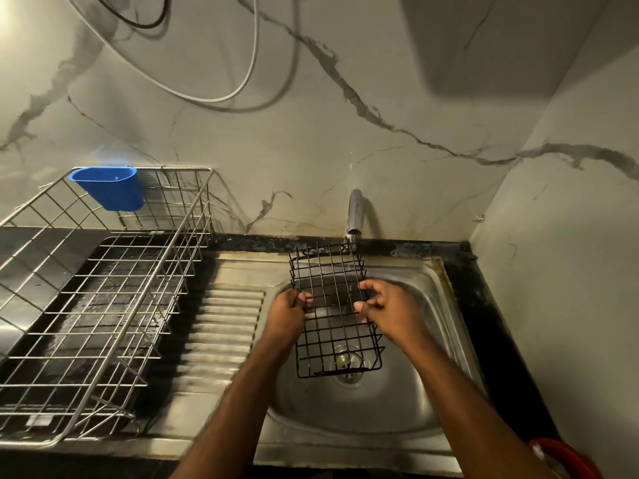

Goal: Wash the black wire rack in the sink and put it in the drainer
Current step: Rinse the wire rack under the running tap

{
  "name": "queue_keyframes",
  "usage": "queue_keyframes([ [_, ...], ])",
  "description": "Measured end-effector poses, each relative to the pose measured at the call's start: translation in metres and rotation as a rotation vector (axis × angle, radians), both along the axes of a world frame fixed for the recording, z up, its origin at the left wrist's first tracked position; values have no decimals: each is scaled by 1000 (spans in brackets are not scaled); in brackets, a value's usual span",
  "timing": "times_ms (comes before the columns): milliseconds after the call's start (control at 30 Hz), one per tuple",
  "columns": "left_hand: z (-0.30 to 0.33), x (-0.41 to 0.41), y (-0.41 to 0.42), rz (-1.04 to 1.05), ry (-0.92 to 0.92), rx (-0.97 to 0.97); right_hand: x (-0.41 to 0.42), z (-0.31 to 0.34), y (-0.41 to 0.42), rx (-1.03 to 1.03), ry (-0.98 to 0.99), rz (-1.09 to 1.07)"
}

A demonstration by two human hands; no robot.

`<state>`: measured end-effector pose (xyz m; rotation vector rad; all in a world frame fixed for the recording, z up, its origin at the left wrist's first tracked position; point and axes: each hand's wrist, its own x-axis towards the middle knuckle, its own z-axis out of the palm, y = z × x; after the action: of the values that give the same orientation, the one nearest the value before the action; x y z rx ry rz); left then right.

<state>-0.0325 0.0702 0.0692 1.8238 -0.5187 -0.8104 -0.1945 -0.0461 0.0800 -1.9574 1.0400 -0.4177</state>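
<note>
While held over the sink (446, 305) under the tap (354, 212), black wire rack (333, 326): long axis running away from the person, left hand (288, 311) and right hand (387, 309) pinching opposite long edges; drainer (103, 305) lies leftward, left hand nearer.

Single head view, looking forward and down from above, close over both hands (345, 311) at mid-frame; sink (446, 305) beneath them, drainer (103, 305) off to their left, wall (311, 133) beyond
</note>
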Motion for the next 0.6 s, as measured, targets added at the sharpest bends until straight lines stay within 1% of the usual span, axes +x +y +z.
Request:
queue_keyframes([
  [167,-1,1,5,29,0,13,4,-2,1,15,-8,36],
  [333,1,-1,6,30,-14,10,2,-3,-1,14,-20,26],
  [600,3,-10,-10,-56,-53,16,-17,-4,-8,-4,-83,-67],
])
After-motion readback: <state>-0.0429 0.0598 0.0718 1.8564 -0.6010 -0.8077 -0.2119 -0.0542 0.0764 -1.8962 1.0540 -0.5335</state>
